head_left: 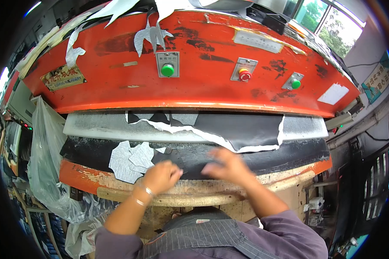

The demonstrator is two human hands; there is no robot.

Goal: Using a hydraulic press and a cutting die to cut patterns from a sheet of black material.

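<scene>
My left hand, with bracelets at the wrist, is over the front edge of the black work ledge. Its fingers are curled closed, and whatever may be in them is hidden. Just beyond it lie dark cut pieces, hard to tell from the black surface. Grey cut pieces overlap in a small pile to its left. To the right, my right hand is blurred by motion, with its fingers apart and nothing visible in them. Farther back, a torn-edged black sheet lies across a pale board.
A red machine beam spans the work, bearing green buttons and a red knob. Scraps hang over its top. Worn wood edges the ledge nearest me. A clear plastic bag hangs at the left.
</scene>
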